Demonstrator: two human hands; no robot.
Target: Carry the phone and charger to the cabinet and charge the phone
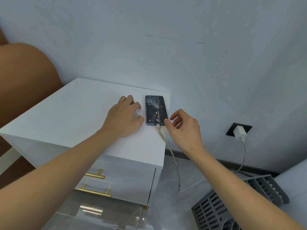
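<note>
The phone (156, 110) lies face up near the right edge of the white cabinet (69, 113), its screen lit with a clock and a charging symbol. A white cable (172, 156) is plugged into the phone's near end and hangs off the cabinet down to the floor. It rises again to the white charger (240, 132), which sits in a black wall socket. My left hand (123, 117) rests palm down on the cabinet top just left of the phone. My right hand (182, 127) hovers at the phone's lower right corner, fingers curled and apart, a fingertip at the phone's edge.
The cabinet has drawers with gold handles (94, 192) on its front. A grey slatted rack (235, 203) lies on the floor at the lower right. A brown padded headboard (25, 90) stands to the left. The wall runs right behind the cabinet.
</note>
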